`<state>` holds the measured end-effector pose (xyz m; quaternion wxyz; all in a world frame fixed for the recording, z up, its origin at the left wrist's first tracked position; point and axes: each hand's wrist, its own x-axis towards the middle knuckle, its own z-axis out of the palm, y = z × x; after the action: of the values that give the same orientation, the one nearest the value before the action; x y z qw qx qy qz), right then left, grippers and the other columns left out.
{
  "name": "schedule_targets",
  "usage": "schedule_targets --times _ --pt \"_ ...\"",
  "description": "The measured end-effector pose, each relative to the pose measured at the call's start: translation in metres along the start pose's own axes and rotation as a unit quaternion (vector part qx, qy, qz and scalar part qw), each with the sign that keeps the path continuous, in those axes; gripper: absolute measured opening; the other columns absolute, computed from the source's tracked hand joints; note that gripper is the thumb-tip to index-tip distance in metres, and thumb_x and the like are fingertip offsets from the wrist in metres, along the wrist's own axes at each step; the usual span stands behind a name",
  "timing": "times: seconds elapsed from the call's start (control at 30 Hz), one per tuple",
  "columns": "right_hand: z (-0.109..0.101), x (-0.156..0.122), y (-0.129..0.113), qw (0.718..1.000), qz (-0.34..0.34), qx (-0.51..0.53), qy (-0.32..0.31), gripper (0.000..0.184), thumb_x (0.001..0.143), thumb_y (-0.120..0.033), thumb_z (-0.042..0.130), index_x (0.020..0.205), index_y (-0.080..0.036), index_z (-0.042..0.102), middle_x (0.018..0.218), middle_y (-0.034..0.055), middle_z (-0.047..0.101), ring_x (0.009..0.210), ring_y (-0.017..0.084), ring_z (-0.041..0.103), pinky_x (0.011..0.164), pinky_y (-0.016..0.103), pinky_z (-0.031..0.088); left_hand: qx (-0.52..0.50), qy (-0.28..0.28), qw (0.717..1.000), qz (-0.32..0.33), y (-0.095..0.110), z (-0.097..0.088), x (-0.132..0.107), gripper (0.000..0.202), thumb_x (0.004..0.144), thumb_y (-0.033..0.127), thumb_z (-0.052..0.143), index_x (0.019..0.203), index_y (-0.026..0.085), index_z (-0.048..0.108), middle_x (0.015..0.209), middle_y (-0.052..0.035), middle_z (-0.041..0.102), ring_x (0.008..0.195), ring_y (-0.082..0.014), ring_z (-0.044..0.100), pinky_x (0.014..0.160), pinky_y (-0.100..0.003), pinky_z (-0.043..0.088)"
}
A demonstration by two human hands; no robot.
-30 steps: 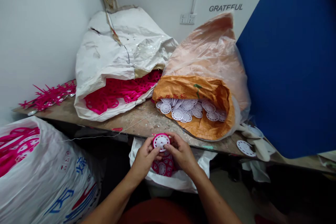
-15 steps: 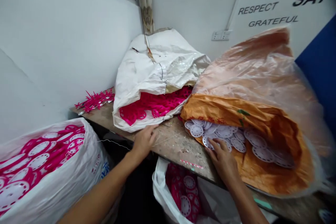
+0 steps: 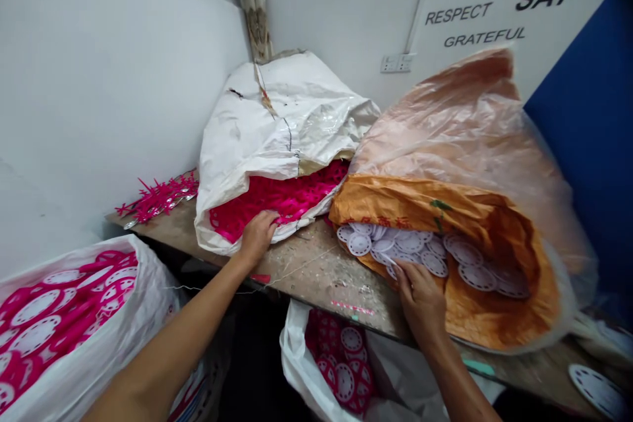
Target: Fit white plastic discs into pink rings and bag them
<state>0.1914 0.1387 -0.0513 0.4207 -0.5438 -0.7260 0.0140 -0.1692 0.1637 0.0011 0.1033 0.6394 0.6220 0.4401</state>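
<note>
While both arms are stretching out over a scarred wooden bench top (image 3: pixel 316 270), the person's hands are working at two open sacks at once, and the step in hand appears to be taking loose parts from each. The left hand (image 3: pixel 257 237) is pressing in at the mouth of a white woven sack (image 3: pixel 277 119), on a heap of magenta plastic lattice rings (image 3: pixel 277 201). Its fingers are lying curved over the rings, neither clearly released nor clenched, and I cannot tell whether they are grasping one. The right hand (image 3: pixel 420 300) is reaching into an orange woven sack (image 3: pixel 395 201), at the near edge of a loose pile of flat white perforated plastic discs (image 3: pixel 425 254). Its fingers are bunching together against the discs, but whether one is pinched between them is hidden. Below the bench edge, a white plastic bag (image 3: pixel 291 349) is standing open around white discs seated in magenta rings (image 3: pixel 343 362), and a bulging white sack (image 3: pixel 64 369) at the lower left is showing more of these. The next move seems to call for a firm pinch on a single piece in each hand, because the thin discs are overlapping and the lattice rings are lying tangled together.
</note>
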Motion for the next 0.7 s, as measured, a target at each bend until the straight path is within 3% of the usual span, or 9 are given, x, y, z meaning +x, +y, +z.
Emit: schedule_targets --times 0.13,0.2,0.27,0.37,0.43,0.57,0.7 --pt "-0.003 0.001 -0.005 0.998 0.018 0.06 0.023 0.031 0.09 -0.041 0.042 0.098 -0.019 0.062 0.092 0.0092 0.065 0.088 0.022 0.06 0.078 0.034 0.046 -0.073 0.049 0.993 -0.077 0.029 0.001 -0.048 0.024 0.086 0.032 0.048 0.103 0.017 0.054 0.1 -0.0089 0.063 0.094 -0.022 0.062 0.083 -0.038 0.05" --pt "-0.006 -0.002 -0.014 0.99 0.066 0.124 0.006 0.03 0.088 -0.041 0.045 0.1 -0.018 0.061 0.091 0.0085 0.064 0.082 0.021 0.06 0.074 0.034 0.047 -0.147 0.03 0.98 -0.13 0.049 0.01 -0.075 0.025 0.085 0.035 0.048 0.102 0.016 0.049 0.09 -0.0069 0.064 0.08 -0.0194 0.065 0.07 -0.035 0.054" --pt "-0.011 -0.007 -0.03 0.966 0.134 0.22 -0.025 0.031 0.087 -0.041 0.047 0.105 -0.018 0.058 0.087 0.0061 0.063 0.071 0.018 0.059 0.066 0.031 0.048 -0.293 -0.015 0.932 -0.213 0.073 0.021 -0.102 0.027 0.082 0.034 0.055 0.101 0.017 0.047 0.086 -0.0043 0.065 0.073 -0.0167 0.066 0.067 -0.033 0.055" --pt "-0.018 -0.021 -0.06 0.917 0.181 0.349 -0.065 0.034 0.085 -0.039 0.051 0.112 -0.018 0.055 0.084 0.0032 0.061 0.068 0.015 0.057 0.061 0.028 0.049 -0.485 -0.076 0.811 -0.318 0.107 0.036 -0.13 0.037 0.074 0.029 0.067 0.103 0.019 0.047 0.088 -0.0029 0.065 0.072 -0.0139 0.066 0.07 -0.031 0.055" --pt "-0.023 -0.03 -0.076 0.911 0.162 0.37 -0.088 0.031 0.085 -0.036 0.051 0.111 -0.02 0.057 0.088 0.0039 0.062 0.074 0.016 0.058 0.065 0.028 0.049 -0.513 -0.106 0.784 -0.333 0.124 0.045 -0.142 0.04 0.074 0.029 0.068 0.107 0.018 0.049 0.091 -0.0043 0.066 0.073 -0.0135 0.066 0.072 -0.029 0.055" --pt "-0.031 -0.046 -0.088 0.949 0.069 0.29 -0.104 0.02 0.085 -0.028 0.053 0.099 -0.023 0.066 0.097 0.0068 0.063 0.09 0.02 0.058 0.08 0.035 0.047 -0.483 -0.138 0.804 -0.318 0.141 0.061 -0.156 0.042 0.077 0.04 0.064 0.111 0.017 0.054 0.103 -0.0087 0.065 0.083 -0.0177 0.065 0.069 -0.03 0.056" --pt "-0.036 -0.053 -0.084 0.951 0.046 0.277 -0.126 0.021 0.087 -0.025 0.049 0.099 -0.024 0.066 0.097 0.0065 0.065 0.093 0.02 0.059 0.084 0.036 0.045 -0.406 -0.15 0.869 -0.238 0.14 0.069 -0.166 0.038 0.082 0.041 0.056 0.112 0.018 0.058 0.111 -0.0085 0.064 0.097 -0.0226 0.061 0.076 -0.033 0.054"
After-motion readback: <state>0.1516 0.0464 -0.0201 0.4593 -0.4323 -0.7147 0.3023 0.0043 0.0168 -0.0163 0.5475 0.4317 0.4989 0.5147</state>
